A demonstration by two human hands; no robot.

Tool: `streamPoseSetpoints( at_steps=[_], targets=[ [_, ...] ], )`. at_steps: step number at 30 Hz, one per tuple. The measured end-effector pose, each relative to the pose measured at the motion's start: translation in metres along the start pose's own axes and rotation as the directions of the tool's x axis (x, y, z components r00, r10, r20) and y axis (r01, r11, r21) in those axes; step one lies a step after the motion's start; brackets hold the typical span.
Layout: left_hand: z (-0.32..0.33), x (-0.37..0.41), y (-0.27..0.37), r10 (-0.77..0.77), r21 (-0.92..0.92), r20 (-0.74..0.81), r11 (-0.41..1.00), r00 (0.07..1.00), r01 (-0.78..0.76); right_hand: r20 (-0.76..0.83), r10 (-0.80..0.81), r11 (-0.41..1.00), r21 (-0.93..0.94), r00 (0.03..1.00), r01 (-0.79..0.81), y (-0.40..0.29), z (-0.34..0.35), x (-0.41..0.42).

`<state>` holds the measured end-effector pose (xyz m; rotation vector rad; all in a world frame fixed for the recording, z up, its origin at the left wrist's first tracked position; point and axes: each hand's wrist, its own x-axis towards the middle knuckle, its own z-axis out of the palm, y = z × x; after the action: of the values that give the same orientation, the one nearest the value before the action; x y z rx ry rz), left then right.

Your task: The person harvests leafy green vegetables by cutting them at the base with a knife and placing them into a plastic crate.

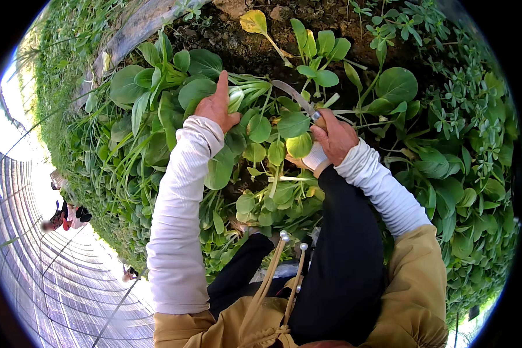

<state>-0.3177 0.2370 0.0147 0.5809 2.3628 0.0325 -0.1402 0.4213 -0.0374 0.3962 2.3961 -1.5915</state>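
Observation:
My left hand point(217, 106) is around a leafy green plant resembling bok choy point(236, 99). Its pale stalks show between my raised index finger and thumb, with the other fingers hidden. In my right hand point(337, 137) is the wooden handle of a sickle point(293, 94). The curved metal blade points up and left, its tip near thin green stalks just right of the held plant. Yellowing leaves point(299, 145) hang beside my right hand. Above the blade a small leafy plant point(324, 71) stands in dark soil.
Dense greens point(439, 169) grow on both sides, with fine-leaved weeds point(443, 100) at right. A yellow leaf point(254, 22) lies on the soil ahead. Grey plastic sheeting point(139, 32) runs at upper left. My bent leg point(352, 243) is close below my right hand. People point(69, 216) are far left.

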Motion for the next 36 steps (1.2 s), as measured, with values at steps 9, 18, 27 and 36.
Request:
streamPoseSetpoints(
  at_steps=[9, 18, 27, 36],
  targets=[
    [0.039, -0.011, 0.023, -0.214, 0.221, -0.024, 0.952, 0.977, 0.214, 0.122, 0.181, 0.963, -0.223, 0.976, -0.150, 0.027, 0.043, 0.045],
    [0.066, -0.030, 0.039, -0.177, 0.184, -0.234, 0.958, 0.956, 0.222, 0.070, 0.141, 0.940, -0.323, 0.987, -0.111, 0.024, 0.054, 0.038],
    [0.101, -0.038, 0.028, -0.211, -0.036, -0.394, 0.976, 0.894, 0.215, 0.174, 0.259, 0.909, -0.375, 0.950, -0.179, 0.022, 0.073, 0.060],
    [0.091, -0.064, 0.019, -0.141, -0.369, -0.488, 0.927, 0.861, -0.057, 0.245, 0.340, 0.125, 0.945, 0.908, -0.302, 0.024, 0.048, 0.030]
  ],
)
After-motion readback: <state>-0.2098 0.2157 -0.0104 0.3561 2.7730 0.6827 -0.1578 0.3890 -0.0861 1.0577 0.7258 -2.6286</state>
